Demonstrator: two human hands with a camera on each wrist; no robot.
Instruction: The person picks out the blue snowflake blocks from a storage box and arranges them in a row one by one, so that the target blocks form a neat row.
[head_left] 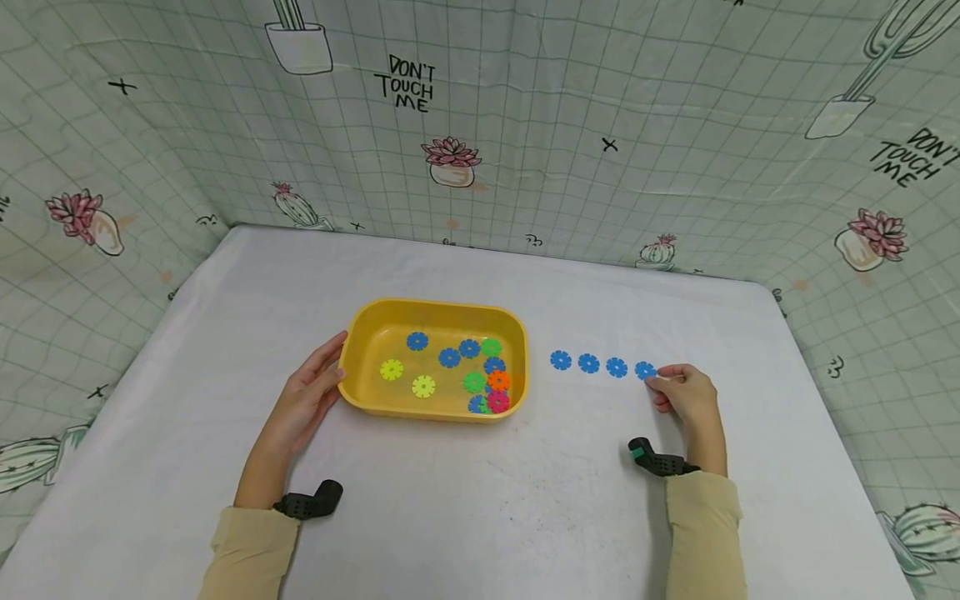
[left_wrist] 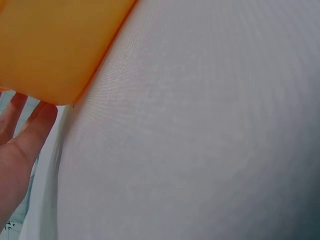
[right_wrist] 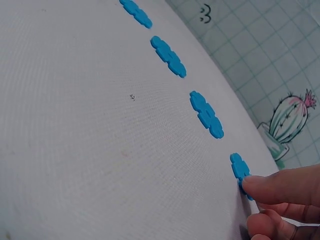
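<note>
My right hand [head_left: 686, 400] pinches the rightmost blue snowflake disc [head_left: 644, 369] by its edge, at the table surface. In the right wrist view, the thumb [right_wrist: 270, 187] covers part of that disc [right_wrist: 240, 167]. Three more blue discs [head_left: 588, 363] lie flat to its left, forming a row with small gaps. With its fingers nearly straight, my left hand [head_left: 303, 400] rests against the left end of a yellow tray [head_left: 435, 305]. The left wrist view shows the fingertips touching the tray's outer wall [left_wrist: 55, 55]. Inside the tray lie several notched discs, blue, green, yellow [head_left: 423, 387], orange [head_left: 498, 381] and pink [head_left: 498, 402].
A white cloth [head_left: 465, 517] covers the table. Behind it and along both sides hangs a pale green checked curtain [head_left: 525, 125] with cactus prints. Each wrist wears a black camera mount [head_left: 311, 502]. Most of the tray's discs are bunched at its right end, some overlapping.
</note>
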